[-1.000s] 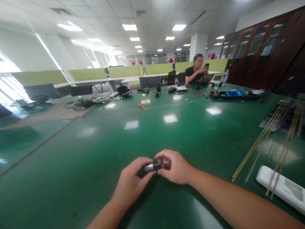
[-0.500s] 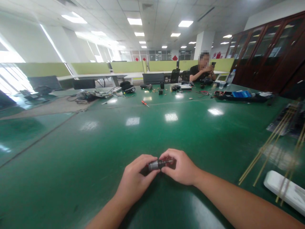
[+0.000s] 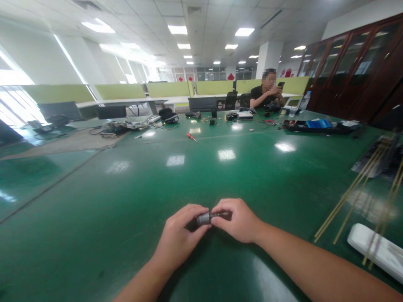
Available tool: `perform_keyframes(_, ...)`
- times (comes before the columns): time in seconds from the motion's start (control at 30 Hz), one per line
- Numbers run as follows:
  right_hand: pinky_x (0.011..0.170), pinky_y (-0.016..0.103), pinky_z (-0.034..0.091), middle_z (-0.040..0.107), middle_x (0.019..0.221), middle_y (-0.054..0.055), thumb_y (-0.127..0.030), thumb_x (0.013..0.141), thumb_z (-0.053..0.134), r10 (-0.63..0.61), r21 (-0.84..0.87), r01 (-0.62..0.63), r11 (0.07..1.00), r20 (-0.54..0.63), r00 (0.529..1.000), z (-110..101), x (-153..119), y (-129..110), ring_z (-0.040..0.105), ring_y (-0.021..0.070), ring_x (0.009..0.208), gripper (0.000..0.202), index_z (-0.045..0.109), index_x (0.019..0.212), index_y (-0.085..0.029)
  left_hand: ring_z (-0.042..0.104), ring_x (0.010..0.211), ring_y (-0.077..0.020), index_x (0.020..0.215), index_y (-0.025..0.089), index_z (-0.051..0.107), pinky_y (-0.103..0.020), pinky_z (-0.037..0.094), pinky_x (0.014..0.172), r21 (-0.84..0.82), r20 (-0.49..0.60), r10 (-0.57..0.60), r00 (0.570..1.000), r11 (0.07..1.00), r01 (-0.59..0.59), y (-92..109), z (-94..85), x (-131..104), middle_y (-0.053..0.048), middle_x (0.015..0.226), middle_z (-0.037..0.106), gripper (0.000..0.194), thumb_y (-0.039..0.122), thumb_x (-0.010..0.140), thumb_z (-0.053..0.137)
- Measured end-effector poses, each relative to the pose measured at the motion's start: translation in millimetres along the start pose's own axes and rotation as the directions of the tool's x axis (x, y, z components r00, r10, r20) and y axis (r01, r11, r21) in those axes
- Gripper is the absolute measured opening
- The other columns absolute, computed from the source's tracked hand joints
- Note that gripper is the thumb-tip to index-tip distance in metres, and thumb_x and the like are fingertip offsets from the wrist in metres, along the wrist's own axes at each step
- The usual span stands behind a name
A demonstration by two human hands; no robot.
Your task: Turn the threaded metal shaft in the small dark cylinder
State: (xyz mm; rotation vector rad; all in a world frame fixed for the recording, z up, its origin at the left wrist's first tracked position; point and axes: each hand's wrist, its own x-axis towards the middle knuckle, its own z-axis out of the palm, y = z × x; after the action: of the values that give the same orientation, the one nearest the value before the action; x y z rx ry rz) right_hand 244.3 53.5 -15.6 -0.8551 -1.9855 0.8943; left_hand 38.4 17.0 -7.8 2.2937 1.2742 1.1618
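Between my hands, just above or on the green table (image 3: 126, 193), lies a small dark-grey metal cylinder (image 3: 203, 218) that looks like a drill chuck. A thin ridged shaft sticks out of its right end. My left hand (image 3: 182, 235) is closed around the cylinder's wide body, thumb below and fingers above. My right hand (image 3: 241, 220) pinches the narrower collar where the shaft begins, thumb and fingertips close to those of my left hand. The shaft's tip runs into the right palm and is partly hidden.
An orange screwdriver (image 3: 191, 136) lies farther off. At right are thin wooden sticks (image 3: 352, 193) and a white power strip (image 3: 374, 251). Electronics and cables (image 3: 118, 127) sit at back left, a black tray (image 3: 317, 128) at back right. A person (image 3: 267, 93) sits across, holding a phone.
My right thumb and fingers have moved a little left and closed onto the cylinder's narrow collar, covering more of it. My left hand stays nearly where it was.
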Motion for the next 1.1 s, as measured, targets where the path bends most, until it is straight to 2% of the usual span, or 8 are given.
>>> perform_keyframes(0.37, 0.074, 0.029, 0.048, 0.074, 0.087, 0.004, -0.019, 0.08, 0.071, 0.017, 0.004, -0.017, 1.0, 0.011, 1.0, -0.4, -0.2, -1.1, 0.066, 0.0188, 0.08, 0.015, 0.076, 0.093, -0.02, 0.068, 0.091, -0.0192, 0.105, 0.024, 0.072, -0.029, 0.056, 0.082, 0.019, -0.021, -0.007, 1.0, 1.0, 0.007, -1.1, -0.3, -0.5, -0.004, 0.099, 0.071, 0.02, 0.024, 0.085, 0.071)
perform_keyframes(1.1, 0.068, 0.028, 0.045, 0.073, 0.079, 0.003, -0.021, 0.082, 0.07, 0.0, -0.029, 0.0, 1.0, 0.014, 1.0, -1.9, 0.9, -1.4, 0.063, 0.0168, 0.071, 0.011, 0.079, 0.088, -0.02, 0.068, 0.088, -0.0177, 0.103, 0.025, 0.073, -0.026, 0.056, 0.08, 0.034, -0.043, -0.007, 0.999, 0.999, 0.008, 2.1, -0.6, 0.3, -0.003, 0.097, 0.071, 0.02, 0.023, 0.083, 0.072)
